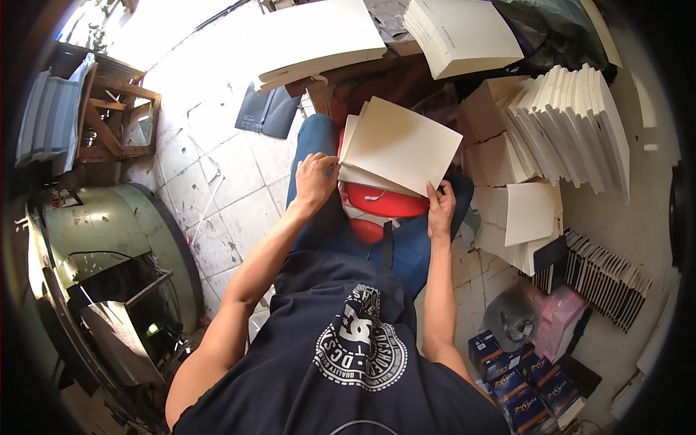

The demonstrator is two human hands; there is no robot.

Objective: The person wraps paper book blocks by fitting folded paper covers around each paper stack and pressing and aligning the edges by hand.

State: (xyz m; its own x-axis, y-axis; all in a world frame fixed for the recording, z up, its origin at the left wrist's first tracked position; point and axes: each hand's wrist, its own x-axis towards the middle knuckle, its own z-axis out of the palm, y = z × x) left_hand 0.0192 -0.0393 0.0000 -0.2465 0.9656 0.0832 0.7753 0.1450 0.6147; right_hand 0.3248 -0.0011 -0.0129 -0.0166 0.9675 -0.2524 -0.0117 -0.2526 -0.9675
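Observation:
A cream paper booklet (402,145) lies tilted above my lap, between my knees. Beneath it, fanned out to the left, a second pale booklet (351,130) shows its edge. My right hand (441,206) grips the near right corner of the top booklet, thumb over it and fingers below. At the left edge of the papers, my left hand (317,180) is closed with its fingertips pinched together; whether they hold the upper or lower booklet I cannot make out. Under the papers is a red plastic stool (384,201), partly covered.
Thick paper stacks (326,43) stand ahead, with another stack (464,40) beside them. Rows of pale books (565,130) line the right side, above dark blue boxes (522,391). A green machine (116,239) stands left. A dark folder (268,110) lies on the tiled floor (225,188).

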